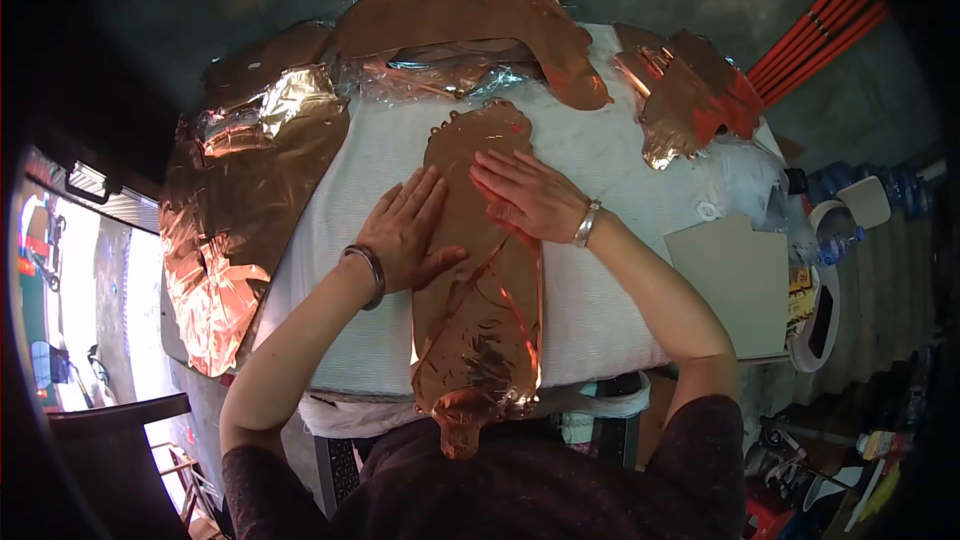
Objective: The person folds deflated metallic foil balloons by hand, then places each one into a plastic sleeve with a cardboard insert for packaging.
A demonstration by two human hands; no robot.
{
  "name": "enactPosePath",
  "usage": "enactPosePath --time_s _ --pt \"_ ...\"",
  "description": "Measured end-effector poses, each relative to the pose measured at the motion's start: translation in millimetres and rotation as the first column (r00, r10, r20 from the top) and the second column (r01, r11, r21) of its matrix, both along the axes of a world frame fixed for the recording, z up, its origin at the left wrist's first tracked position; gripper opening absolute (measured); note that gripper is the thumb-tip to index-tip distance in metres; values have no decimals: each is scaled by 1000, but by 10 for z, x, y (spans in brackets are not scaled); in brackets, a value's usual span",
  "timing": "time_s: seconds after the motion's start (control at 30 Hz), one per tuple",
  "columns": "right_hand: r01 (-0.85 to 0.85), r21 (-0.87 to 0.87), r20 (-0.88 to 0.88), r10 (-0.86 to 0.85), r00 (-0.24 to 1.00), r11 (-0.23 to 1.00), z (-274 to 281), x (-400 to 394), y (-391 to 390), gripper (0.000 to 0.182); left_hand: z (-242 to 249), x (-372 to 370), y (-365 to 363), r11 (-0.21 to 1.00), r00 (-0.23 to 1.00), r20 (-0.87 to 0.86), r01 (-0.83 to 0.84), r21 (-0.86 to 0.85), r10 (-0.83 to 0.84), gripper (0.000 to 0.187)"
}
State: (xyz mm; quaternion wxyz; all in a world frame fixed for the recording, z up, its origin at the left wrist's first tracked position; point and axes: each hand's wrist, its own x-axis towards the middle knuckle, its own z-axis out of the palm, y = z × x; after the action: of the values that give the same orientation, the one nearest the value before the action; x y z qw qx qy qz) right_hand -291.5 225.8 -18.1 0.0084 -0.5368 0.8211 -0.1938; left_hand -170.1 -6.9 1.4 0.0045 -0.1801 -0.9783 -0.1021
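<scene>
A long copper-coloured foil balloon (480,280) lies flat and deflated on a white cloth-covered table (600,290), running from the middle toward me and hanging over the near edge. My left hand (405,230) rests flat on its left side, fingers spread, with a dark bangle on the wrist. Flat on the foil's upper middle is my right hand (525,195), fingers pointing left and a silver bracelet on the wrist. Both palms press on the foil; neither hand grips it.
More copper foil pieces lie around: a crumpled heap (240,210) hanging off the left edge, a large curved piece (470,20) at the back, a smaller bunch (690,100) at the back right. A beige card (735,280) sits at the right. Red rods (820,30) lean at the far right.
</scene>
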Motion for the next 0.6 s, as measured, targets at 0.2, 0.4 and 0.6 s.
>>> enactPosePath --time_s 0.2,0.4,0.6 --pt "-5 92 -54 10 998 996 -41 13 4 63 3 -19 9 996 998 -27 -55 -67 53 95" --pt "-8 164 -11 10 1000 986 6 8 -37 66 -50 -250 299 994 1000 4 4 105 -4 101" --pt "-17 148 -132 37 991 989 -38 23 47 69 -47 -233 332 998 994 91 -61 -21 62 105"
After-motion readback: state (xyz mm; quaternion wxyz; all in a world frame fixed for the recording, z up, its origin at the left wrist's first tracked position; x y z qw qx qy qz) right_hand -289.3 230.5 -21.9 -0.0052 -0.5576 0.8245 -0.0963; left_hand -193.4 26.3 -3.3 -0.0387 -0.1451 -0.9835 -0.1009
